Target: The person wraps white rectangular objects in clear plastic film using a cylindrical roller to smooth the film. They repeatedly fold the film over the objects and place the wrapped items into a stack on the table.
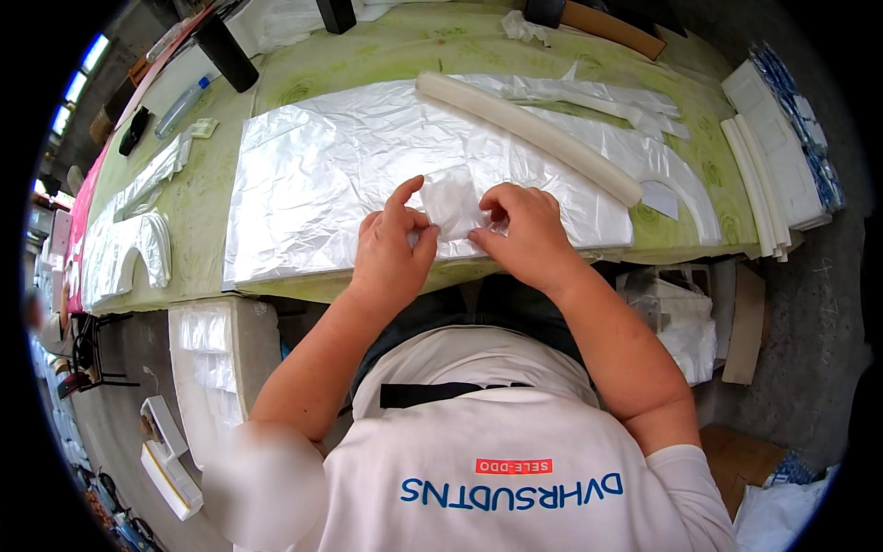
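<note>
Between my two hands is a small piece of thin, translucent plastic film (451,204), pinched at its edges. My left hand (397,241) grips its left side between thumb and a finger, with the index finger raised. On the other side my right hand (522,230) pinches the film between thumb and curled fingers. Beneath both hands a large stack of crinkled, whitish plastic sheets (303,184) lies flat on the table. A long pale roll or tube (529,138) rests slantwise across the sheets, beyond my right hand.
The table has a green patterned cover (207,248). Cut plastic pieces (138,248) lie at the left, near a clear bottle (182,109) and a black cylinder (225,55). White stacked packs (782,138) stand at the right edge. Below the table is a white box (221,354) holding plastic bundles.
</note>
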The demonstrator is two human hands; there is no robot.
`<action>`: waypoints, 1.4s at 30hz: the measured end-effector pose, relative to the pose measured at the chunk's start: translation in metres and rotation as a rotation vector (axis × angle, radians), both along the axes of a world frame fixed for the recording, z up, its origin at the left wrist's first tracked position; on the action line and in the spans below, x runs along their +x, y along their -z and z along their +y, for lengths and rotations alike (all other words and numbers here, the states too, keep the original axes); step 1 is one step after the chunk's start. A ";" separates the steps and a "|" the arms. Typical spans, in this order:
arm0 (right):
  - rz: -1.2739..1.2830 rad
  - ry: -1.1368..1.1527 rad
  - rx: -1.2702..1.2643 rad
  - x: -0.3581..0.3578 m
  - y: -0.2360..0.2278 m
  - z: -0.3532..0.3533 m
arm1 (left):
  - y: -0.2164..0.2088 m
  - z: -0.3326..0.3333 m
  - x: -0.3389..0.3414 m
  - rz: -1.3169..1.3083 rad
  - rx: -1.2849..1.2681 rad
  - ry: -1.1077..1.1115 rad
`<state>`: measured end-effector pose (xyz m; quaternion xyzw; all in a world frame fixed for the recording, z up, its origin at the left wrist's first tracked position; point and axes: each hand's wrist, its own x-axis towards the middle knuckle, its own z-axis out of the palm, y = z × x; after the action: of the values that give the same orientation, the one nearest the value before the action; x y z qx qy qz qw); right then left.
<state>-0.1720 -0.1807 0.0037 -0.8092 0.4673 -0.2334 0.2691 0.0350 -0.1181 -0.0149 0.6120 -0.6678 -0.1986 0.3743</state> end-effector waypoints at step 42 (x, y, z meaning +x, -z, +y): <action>-0.142 -0.122 -0.402 -0.012 0.030 0.004 | -0.007 0.004 0.002 -0.267 -0.146 0.057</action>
<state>-0.1838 -0.1771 -0.0265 -0.8548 0.3415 -0.3617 0.1481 0.0371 -0.1137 -0.0081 0.5848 -0.7415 -0.0769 0.3198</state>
